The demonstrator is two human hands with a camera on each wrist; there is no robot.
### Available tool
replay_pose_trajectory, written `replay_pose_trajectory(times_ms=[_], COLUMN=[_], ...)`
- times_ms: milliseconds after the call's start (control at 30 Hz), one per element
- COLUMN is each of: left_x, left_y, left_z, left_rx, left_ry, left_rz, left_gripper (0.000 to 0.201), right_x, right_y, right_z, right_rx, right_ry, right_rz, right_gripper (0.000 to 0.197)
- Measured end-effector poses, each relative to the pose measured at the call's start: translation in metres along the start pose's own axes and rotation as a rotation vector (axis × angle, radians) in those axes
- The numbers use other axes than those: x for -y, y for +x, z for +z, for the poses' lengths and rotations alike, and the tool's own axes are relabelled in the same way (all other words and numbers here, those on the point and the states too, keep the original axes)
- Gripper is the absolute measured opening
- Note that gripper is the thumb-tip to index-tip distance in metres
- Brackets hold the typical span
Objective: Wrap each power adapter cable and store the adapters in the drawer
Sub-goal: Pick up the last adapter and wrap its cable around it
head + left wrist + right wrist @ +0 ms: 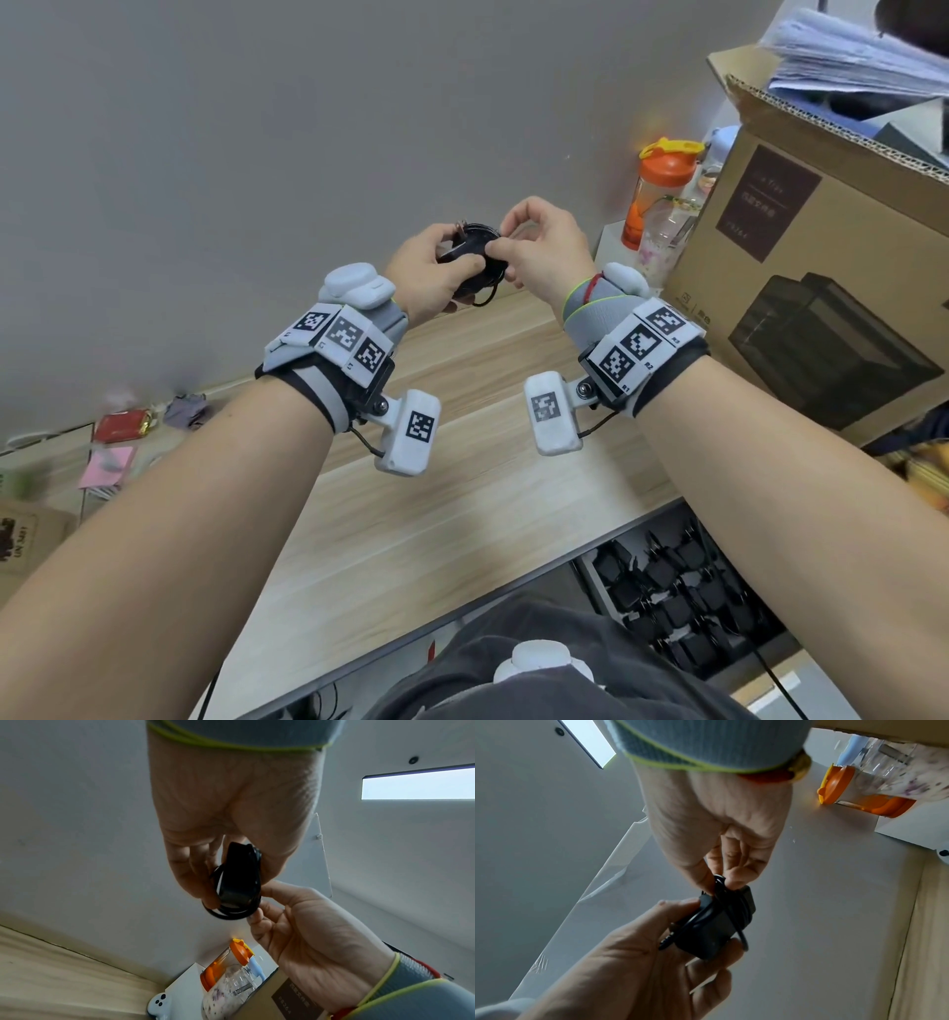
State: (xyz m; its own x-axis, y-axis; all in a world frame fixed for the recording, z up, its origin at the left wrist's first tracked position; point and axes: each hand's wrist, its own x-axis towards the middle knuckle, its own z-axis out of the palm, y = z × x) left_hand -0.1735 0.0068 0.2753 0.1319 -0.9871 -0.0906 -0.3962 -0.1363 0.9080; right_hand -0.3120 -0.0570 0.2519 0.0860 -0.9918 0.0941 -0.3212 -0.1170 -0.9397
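Note:
A black power adapter [471,235] is held up in front of the wall, above the desk, with its black cable [231,913] coiled around the body. My left hand [459,264] grips the adapter body [713,935] between thumb and fingers. My right hand [499,247] pinches the end of the cable [720,880] against the adapter's top edge. A short loop of cable [488,298] hangs below the hands. The open drawer [598,578] under the desk's front edge at lower right holds several black adapters [678,601].
A wooden desk [462,488] runs along a grey wall. A large cardboard box [811,288] stands at the right, with an orange-lidded bottle [662,190] beside it. Small clutter [123,426] lies at the far left of the desk.

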Motion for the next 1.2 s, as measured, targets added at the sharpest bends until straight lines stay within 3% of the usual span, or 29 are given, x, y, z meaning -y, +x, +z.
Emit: replay_pose_trajectory(times_ms=[167, 400, 667, 967, 1200], left_x=[0.000, -0.005, -0.006, -0.009, -0.003], left_y=[0.002, 0.000, -0.001, -0.006, -0.003], left_z=[0.000, -0.001, -0.009, -0.011, -0.010], left_rx=[-0.060, -0.054, -0.137, -0.134, -0.109], left_ry=[0.098, -0.282, -0.426, -0.261, -0.219], left_rz=[0.006, -0.172, -0.191, -0.260, -0.235], left_gripper=[0.031, 0.026, 0.015, 0.024, 0.037], right_x=[-0.003, -0.006, -0.013, -0.008, -0.012], right_y=[0.005, 0.001, 0.001, -0.007, 0.000], right_z=[0.000, 0.000, -0.003, -0.005, -0.003], right_rx=[0.015, 0.164, 0.249, 0.337, 0.287], right_ry=[-0.077, 0.046, 0.141, 0.186, 0.166], right_rz=[-0.039, -0.078, -0.107, -0.211, -0.148], right_gripper=[0.013, 0.017, 0.020, 0.020, 0.016])
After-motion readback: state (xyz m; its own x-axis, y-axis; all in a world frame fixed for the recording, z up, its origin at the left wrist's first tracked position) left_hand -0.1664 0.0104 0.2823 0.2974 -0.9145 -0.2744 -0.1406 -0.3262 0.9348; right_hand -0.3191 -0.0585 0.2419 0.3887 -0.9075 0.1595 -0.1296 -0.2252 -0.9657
